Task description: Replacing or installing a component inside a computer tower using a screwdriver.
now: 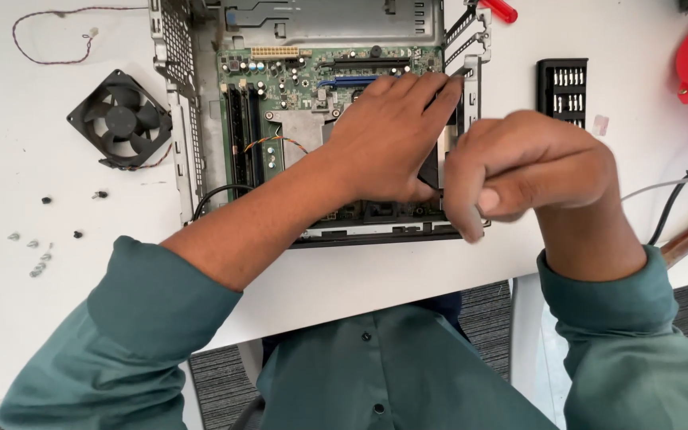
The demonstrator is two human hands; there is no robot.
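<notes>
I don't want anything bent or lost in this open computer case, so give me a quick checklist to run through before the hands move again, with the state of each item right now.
1. Left hand flat on the black part over the green motherboard: ok.
2. Right hand closed at the open grey metal computer case's right edge; what it holds: cannot tell.
3. Black square cooling fan out of the case, on the white table: ok.
4. Small loose screws scattered on the table, not in a tray: not ok.
5. Black rectangular bit holder beside the case: ok.
6. Part seated under the hands: cannot tell.
</notes>
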